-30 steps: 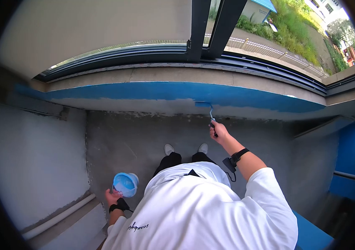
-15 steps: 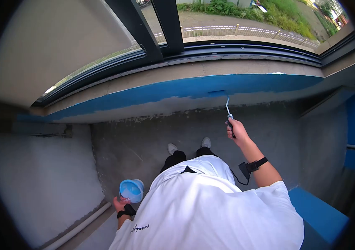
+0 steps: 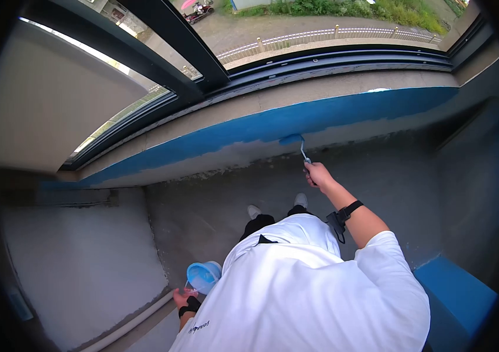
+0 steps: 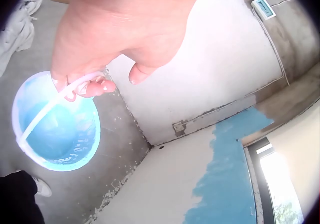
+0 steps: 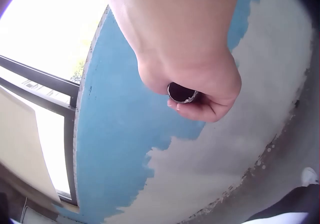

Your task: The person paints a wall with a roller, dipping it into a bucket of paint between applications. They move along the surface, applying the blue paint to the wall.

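I stretch my right arm [image 3: 364, 220] out ahead of my torso [image 3: 320, 264], palm side turned down, my right hand [image 5: 192, 78] closed in a grip with its fingers [image 5: 200, 113] curled under. My left hand [image 4: 120, 33] is low beside me, some fingers [image 4: 91, 88] hooked, one digit [image 4: 140, 74] apart from them.

The blue paint roller [image 3: 290, 139] touches the part-blue wall [image 3: 214, 136], the blue-smeared bucket [image 3: 202, 278] hanging by its handle [image 4: 42, 114].
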The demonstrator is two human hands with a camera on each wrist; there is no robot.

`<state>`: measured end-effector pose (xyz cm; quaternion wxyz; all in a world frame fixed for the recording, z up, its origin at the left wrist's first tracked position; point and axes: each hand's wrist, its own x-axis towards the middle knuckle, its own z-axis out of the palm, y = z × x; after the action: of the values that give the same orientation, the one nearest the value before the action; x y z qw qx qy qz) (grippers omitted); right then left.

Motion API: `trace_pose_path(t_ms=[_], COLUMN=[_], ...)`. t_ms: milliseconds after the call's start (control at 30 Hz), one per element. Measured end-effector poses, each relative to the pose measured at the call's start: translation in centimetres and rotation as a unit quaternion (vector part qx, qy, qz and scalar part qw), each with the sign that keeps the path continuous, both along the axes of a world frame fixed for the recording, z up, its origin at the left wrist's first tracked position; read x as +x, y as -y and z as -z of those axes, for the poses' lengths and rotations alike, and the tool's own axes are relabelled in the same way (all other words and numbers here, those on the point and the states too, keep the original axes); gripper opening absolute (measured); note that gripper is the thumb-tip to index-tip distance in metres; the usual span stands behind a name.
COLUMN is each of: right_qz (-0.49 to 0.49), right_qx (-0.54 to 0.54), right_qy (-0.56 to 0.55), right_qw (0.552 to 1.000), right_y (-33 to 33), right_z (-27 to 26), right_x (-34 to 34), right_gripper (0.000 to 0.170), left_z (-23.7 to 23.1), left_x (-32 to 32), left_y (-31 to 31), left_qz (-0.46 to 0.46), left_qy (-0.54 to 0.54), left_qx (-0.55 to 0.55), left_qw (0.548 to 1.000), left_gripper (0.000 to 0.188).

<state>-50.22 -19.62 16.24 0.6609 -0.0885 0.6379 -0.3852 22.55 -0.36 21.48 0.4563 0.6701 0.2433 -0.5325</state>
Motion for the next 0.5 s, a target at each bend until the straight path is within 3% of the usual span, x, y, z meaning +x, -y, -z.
trace_pose_path(t_ms=[67, 100, 133, 167, 233, 267, 367, 400, 467, 500], right_qz=[-0.026, -0.134, -0.237, -0.233, -0.358, -0.356, -0.385, -0.382, -0.366, -0.362], right_qx=[-0.014, -0.108, -0.194, -0.191, -0.171, -0.168, -0.232, -0.230, -0.284, -0.283], right_qy=[-0.043, -0.242, -0.427, -0.430, -0.526, -0.528, -0.597, -0.598, -0.626, -0.626], right_qw=[0.999, 0.955, 0.851, 0.851, 0.752, 0.752, 0.664, 0.666, 0.627, 0.630], right_y=[-2.5, -4.2, -5.1, -5.5, -6.1, -5.9, -3.8, -2.9, -1.0, -0.1], right_z=[-1.3, -2.5, -3.8, -5.8, -9.2, -9.7, -10.6, -10.3, -9.3, -8.9], right_x=[-1.4, -2.2, -3.1, -4.0, -5.5, -6.0, -6.6, -6.6, -6.7, -7.1], right_gripper=[0.026, 0.024, 0.021, 0.021, 0.019, 0.019, 0.019, 0.019, 0.017, 0.017], left_z=[-0.8, -0.7, -0.3, 0.0, 1.2, 1.6, 2.0, 2.6, 2.8, 2.8], left_x=[-0.8, -0.6, -0.4, -1.1, -1.4, -1.7, -3.0, -2.1, -1.1, -1.3], left_y=[0.5, 0.5, 0.6, 0.6, 0.0, 0.0, 0.8, 0.8, 1.1, 1.3], left_qz=[-0.001, -0.032, -0.065, -0.105, -0.067, -0.033, -0.021, -0.017, 0.010, -0.018], left_qy=[0.011, -0.021, -0.054, -0.059, -0.053, -0.046, 0.041, 0.042, -0.023, 0.019], left_qx=[0.003, 0.026, 0.049, 0.050, 0.049, 0.047, 0.067, 0.066, 0.050, 0.069], left_qw=[1.000, 0.999, 0.995, 0.992, 0.995, 0.997, 0.997, 0.997, 0.998, 0.997], left_gripper=[0.038, 0.037, 0.037, 0.038, 0.038, 0.039, 0.039, 0.039, 0.039, 0.039])
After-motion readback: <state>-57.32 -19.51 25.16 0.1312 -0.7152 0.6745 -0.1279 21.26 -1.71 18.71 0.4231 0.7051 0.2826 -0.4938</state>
